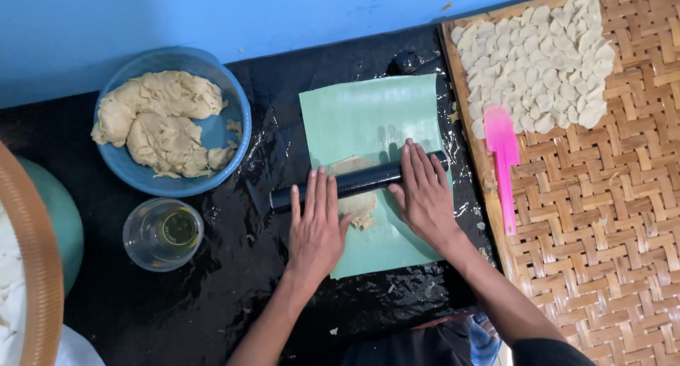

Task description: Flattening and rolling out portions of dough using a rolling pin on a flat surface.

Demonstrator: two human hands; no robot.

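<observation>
Left hand: left hand [316,223] lies flat, palm down, on the near end of the black rolling pin [358,183]; fingers [320,189] stretched straight and released, pressing on top, not curled round it.
Right hand: right hand [423,190] flat on the far end of the same pin; fingers [420,162] extended side by side over the pin, released, tips reaching just past it.
Rolling pin: dark, smooth cylinder, lying across the green sheet [372,125], slightly tilted, its left end poking past the sheet edge onto the black plastic.
Dough piece: small pale flattened dough piece [358,203] under the pin, between the two hands, resting on the green sheet; part shows above the pin, part below.
Green sheet: pale green, rectangular, laid on the worktop [212,295], which is covered in wrinkled glossy black plastic.
Blue bowl: blue bowl [237,118] left of the sheet, holding a large lump of beige dough [159,122].
Glass: clear glass [163,233] just below the bowl, a little yellowish liquid at the bottom.
Woven tray: bamboo woven tray [602,217] right of the sheet, well filled in its upper part with small pale cut dough pieces [542,65].
Pink spatula: pink spatula [503,164] lying on the tray, blade touching the pile's lower left edge, handle pointing toward the person.
Left edge: rim of a round basket [39,267], only partly in view.
</observation>
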